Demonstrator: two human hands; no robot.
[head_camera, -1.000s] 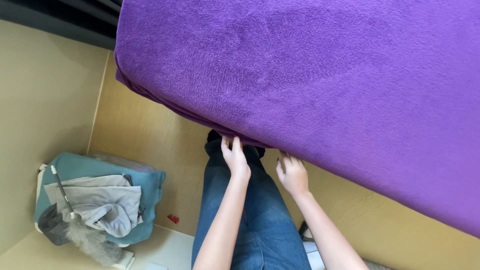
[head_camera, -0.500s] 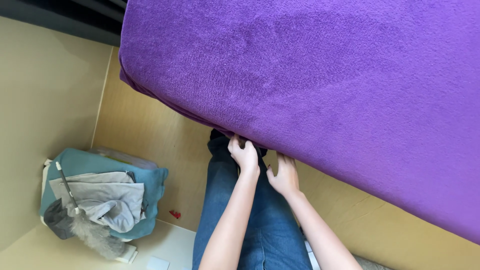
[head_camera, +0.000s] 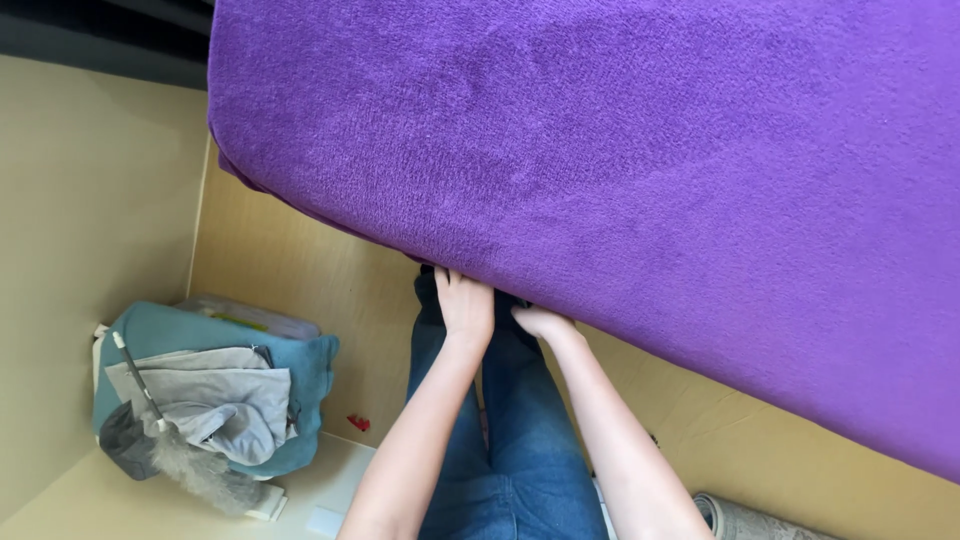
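Head view gives me one purple fleece cover (head_camera: 620, 170) stretched over a thick mattress-like slab, filling the top and right of the frame, its lower edge running diagonally down to the right. I count two hands at that edge. My left hand (head_camera: 465, 305) lies flat against the underside of the edge, fingers together and pointing up, their tips hidden under the fabric. My right hand (head_camera: 540, 322) sits just beside it, fingers curled under the same edge (whether it grips the cloth or only pushes I cannot tell). Below them are two legs in blue jeans (head_camera: 520, 440). Left of the legs, against the pale wood panel (head_camera: 290, 270), stands one teal fabric bag (head_camera: 300, 370) with one grey garment (head_camera: 215, 400) draped across it and one grey duster (head_camera: 185, 455) leaning on it. One small red object (head_camera: 358, 423) lies near the bag.
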